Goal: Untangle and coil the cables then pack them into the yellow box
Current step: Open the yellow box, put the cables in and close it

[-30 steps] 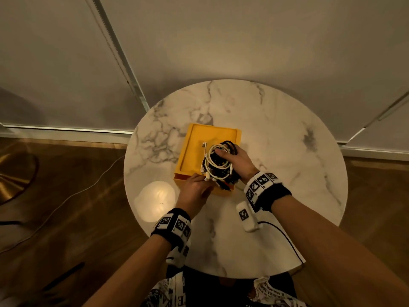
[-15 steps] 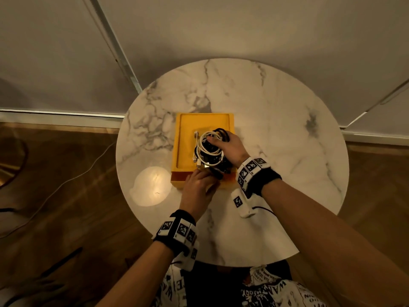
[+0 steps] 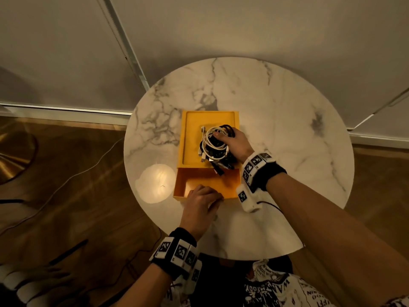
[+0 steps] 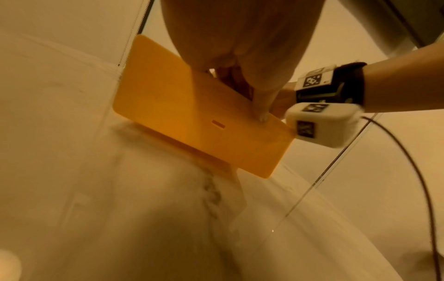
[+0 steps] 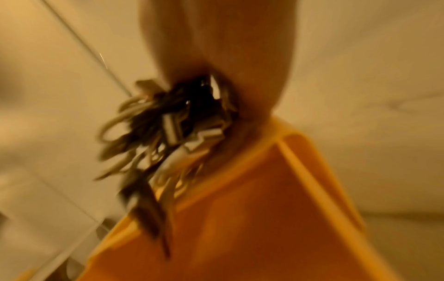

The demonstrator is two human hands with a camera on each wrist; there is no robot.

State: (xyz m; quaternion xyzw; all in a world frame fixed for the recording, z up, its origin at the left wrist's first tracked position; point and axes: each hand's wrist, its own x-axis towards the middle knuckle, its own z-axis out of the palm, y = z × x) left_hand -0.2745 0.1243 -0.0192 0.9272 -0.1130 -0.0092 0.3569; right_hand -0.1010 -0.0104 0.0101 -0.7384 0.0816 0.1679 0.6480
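Right hand [image 3: 235, 145] grips bundle of coiled white and black cables [image 3: 215, 147] atop the yellow box lid [image 3: 192, 138]. Left hand [image 3: 202, 203] curls its fingers [image 4: 260, 106] over the near wall of the pulled-out yellow box drawer [image 3: 210, 180] on the marble table [image 3: 287, 129].

Round marble table [image 3: 287, 138] with grey veining and a bright glare spot near its left edge. Beyond it, pale curtain panels [image 3: 221, 25]; left, wooden floor [image 3: 66, 173] crossed by a thin cord [image 3: 73, 176].
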